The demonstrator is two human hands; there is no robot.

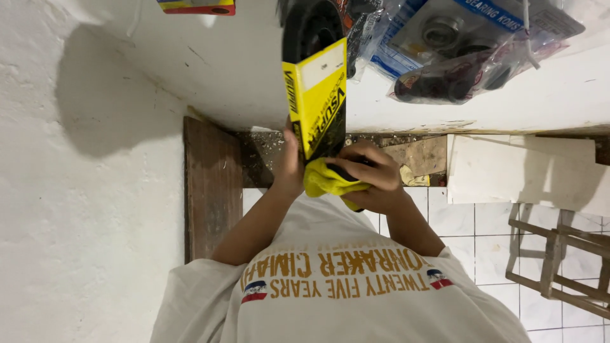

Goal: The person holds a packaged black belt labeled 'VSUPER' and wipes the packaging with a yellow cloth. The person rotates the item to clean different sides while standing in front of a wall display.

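Head view: left hand (290, 166) fingers grip a black tyre in a yellow cardboard sleeve (316, 95); beneath it, right hand (375, 181) fingers clutch a yellow cloth (325, 181).

Yellow-and-black card sleeve (316, 101) around black tyre (309, 25) | yellow cloth (325, 181) | white shirt (343, 286), gold lettering, red-white-blue emblems | white counter (222, 70) | dark brown plank (211, 184) | white floor tiles (483, 241)

Two hands, left hand (289, 166) and right hand (375, 181), meet at one black tyre (309, 28) in one yellow cardboard sleeve (318, 95), with one yellow cloth (327, 181). One wooden plank (210, 184), one wooden stool frame (562, 260) and two clear parts bags (457, 44) surround them.
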